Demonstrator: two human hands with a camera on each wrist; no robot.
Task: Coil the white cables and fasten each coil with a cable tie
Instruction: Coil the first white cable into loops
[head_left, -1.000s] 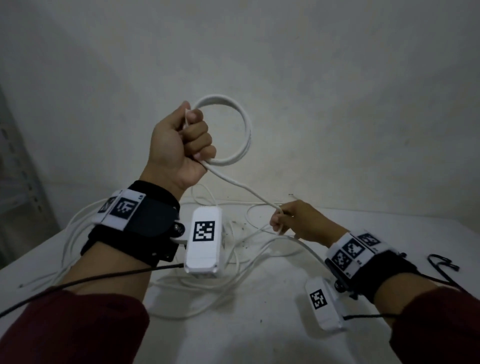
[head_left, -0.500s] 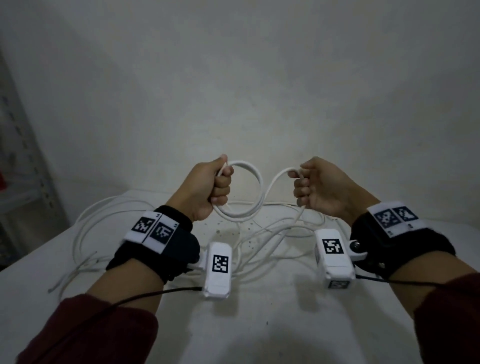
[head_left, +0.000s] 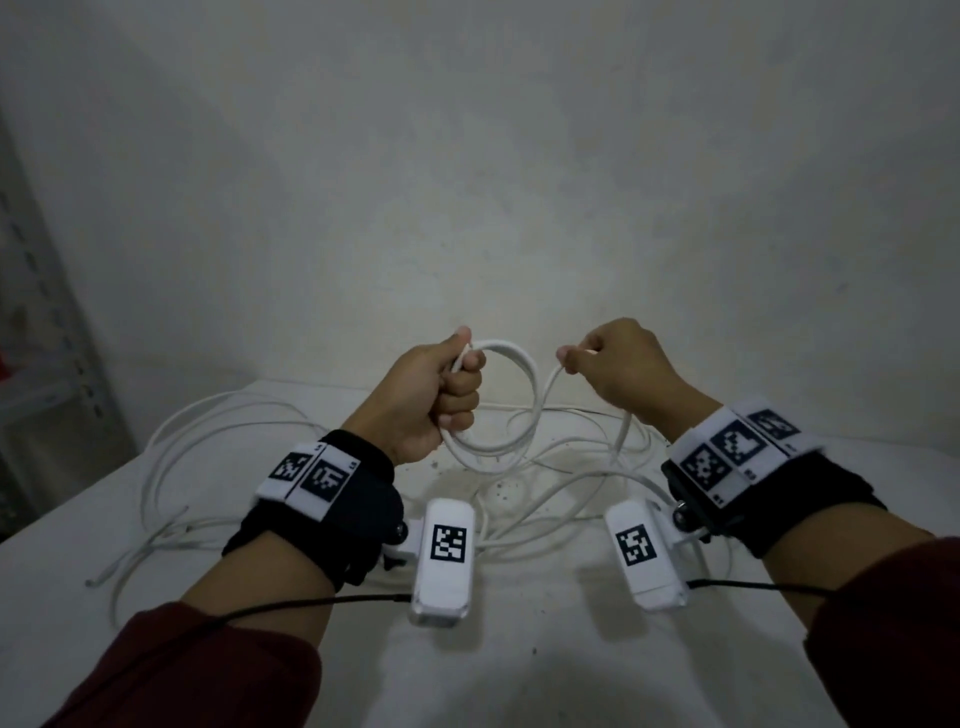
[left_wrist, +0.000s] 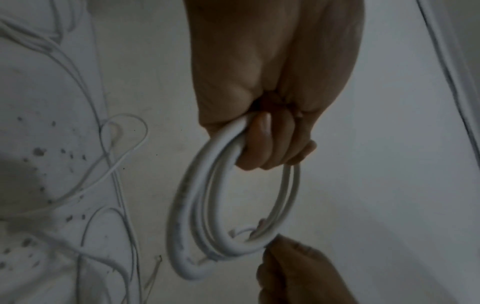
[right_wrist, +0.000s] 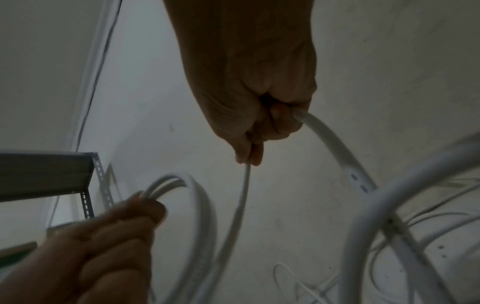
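My left hand (head_left: 441, 400) grips a round coil of white cable (head_left: 524, 415) of a few turns, held upright above the table; the left wrist view shows the coil (left_wrist: 187, 216) hanging below my curled fingers (left_wrist: 270, 148). My right hand (head_left: 613, 369), a little to the coil's right, pinches the free run of the same cable (head_left: 548, 387) between thumb and fingers. In the right wrist view that cable (right_wrist: 242, 197) passes through my fist and out again at the right. From there it drops to the loose cables (head_left: 571, 478) on the table. No cable tie shows.
More white cable (head_left: 171, 467) lies in wide loops on the left of the white table (head_left: 519, 670). A grey metal shelf (head_left: 52, 364) stands at the far left, and a plain wall rises behind the table. Black wires run from both wrist cameras.
Both hands have come together at one height above the table: the left lowered the coil, the right rose from the table with the cable. In the last half second the right hand shifted to a pinch.
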